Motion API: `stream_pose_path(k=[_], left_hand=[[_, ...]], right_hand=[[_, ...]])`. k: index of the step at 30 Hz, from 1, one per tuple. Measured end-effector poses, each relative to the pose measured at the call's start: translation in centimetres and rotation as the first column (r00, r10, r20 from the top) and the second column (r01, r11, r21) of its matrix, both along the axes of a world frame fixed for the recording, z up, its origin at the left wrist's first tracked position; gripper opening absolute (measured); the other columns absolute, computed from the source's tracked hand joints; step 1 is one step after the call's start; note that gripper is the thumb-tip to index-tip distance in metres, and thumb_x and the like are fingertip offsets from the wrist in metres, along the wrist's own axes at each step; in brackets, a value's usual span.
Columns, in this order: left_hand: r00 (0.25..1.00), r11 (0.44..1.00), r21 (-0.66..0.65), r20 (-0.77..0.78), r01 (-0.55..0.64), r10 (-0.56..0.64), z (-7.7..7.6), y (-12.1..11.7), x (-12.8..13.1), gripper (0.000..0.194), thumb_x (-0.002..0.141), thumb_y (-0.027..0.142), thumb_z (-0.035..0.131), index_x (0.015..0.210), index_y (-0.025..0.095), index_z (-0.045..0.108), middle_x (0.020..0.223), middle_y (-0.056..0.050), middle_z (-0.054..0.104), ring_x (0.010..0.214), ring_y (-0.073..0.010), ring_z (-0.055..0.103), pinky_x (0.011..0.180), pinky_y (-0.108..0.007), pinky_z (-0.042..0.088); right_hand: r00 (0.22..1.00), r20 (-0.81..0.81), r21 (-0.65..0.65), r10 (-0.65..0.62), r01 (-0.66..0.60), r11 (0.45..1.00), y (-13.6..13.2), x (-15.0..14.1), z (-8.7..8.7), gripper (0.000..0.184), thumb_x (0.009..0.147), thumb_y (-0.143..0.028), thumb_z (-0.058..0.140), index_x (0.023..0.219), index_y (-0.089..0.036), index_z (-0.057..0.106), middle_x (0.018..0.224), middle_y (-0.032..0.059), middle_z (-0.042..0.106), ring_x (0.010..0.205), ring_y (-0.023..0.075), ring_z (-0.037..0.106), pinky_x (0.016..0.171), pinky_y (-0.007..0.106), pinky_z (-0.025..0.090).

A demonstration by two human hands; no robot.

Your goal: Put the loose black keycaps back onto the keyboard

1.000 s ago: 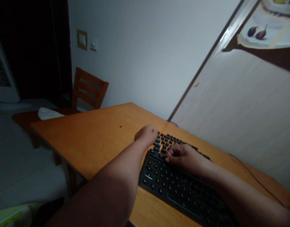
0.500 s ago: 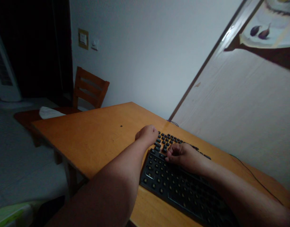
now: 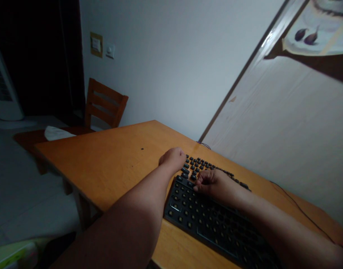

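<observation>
Head cam here, and honestly barely anything has changed over the last second: the view has drifted a touch and both hands are in the same spots. I'd read that as a hold or some finger work too fine to see, with no visible progress on the keys.

The right hand (image 3: 214, 183) has its thumb and curled fingers nearly together over the far edge of the long black plastic keyboard base (image 3: 185, 205) with yellowish round key mounts; can't tell if they pinch anything. That base stretches toward the wearer from those fingers. Just beyond them sit rows of small black plastic keycaps (image 3: 192, 167) on the orange-brown wooden table (image 3: 112, 164). The left hand (image 3: 172, 158) is curled right beside the keycaps, fingertips hidden, so no clue what it grips.
</observation>
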State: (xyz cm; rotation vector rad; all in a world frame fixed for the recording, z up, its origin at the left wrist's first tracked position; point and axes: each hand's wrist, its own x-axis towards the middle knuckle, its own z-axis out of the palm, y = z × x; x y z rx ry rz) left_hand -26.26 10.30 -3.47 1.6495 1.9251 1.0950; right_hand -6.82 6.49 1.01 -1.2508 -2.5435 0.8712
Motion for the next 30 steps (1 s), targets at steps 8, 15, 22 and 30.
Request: stream_pose_path(k=[8, 15, 22, 30], left_hand=[[1.000, 1.000, -0.002, 0.015, 0.003, -0.003, 0.1, -0.1, 0.0, 0.022, 0.082, 0.032, 0.049, 0.081, 0.025, 0.070, 0.088, -0.004, 0.071, 0.075, -0.0186, 0.060, 0.061, -0.027, 0.040], [1.000, 1.000, -0.025, 0.010, 0.007, -0.007, 0.4, -0.3, 0.1, 0.023, 0.082, 0.032, 0.049, 0.081, 0.024, 0.070, 0.086, -0.003, 0.071, 0.074, -0.0174, 0.061, 0.059, -0.025, 0.038], [1.000, 1.000, -0.029, 0.002, 0.005, -0.005, 0.6, -0.4, 0.1, 0.022, 0.081, 0.031, 0.048, 0.080, 0.025, 0.069, 0.088, -0.003, 0.071, 0.076, -0.0185, 0.061, 0.061, -0.027, 0.040], [1.000, 0.999, -0.036, 0.009, 0.006, -0.006, 0.6, -0.4, 0.0, 0.022, 0.081, 0.032, 0.048, 0.082, 0.026, 0.070, 0.090, -0.002, 0.071, 0.076, -0.0178, 0.061, 0.062, -0.026, 0.040]], right_hand=[[0.995, -0.087, -0.109, -0.045, 0.036, 0.993, -0.1, 0.4, -0.4, 0.019, 0.075, -0.033, 0.068, 0.068, -0.019, 0.057, 0.061, -0.0038, 0.054, 0.055, 0.0109, 0.044, 0.052, 0.023, 0.034], [0.994, -0.102, -0.083, -0.038, 0.029, 0.996, -0.9, 0.3, -0.2, 0.018, 0.079, -0.034, 0.064, 0.072, -0.019, 0.055, 0.063, -0.0034, 0.052, 0.058, 0.0112, 0.044, 0.054, 0.023, 0.034], [0.989, -0.143, -0.087, -0.036, 0.024, 0.996, -1.1, 0.6, -0.3, 0.021, 0.082, -0.038, 0.061, 0.075, -0.019, 0.058, 0.066, -0.0014, 0.054, 0.061, 0.0127, 0.046, 0.056, 0.025, 0.036], [0.981, -0.182, -0.149, -0.068, 0.041, 0.988, -1.1, 0.5, -0.3, 0.020, 0.080, -0.036, 0.064, 0.074, -0.017, 0.059, 0.066, -0.0022, 0.053, 0.060, 0.0112, 0.044, 0.057, 0.024, 0.034]])
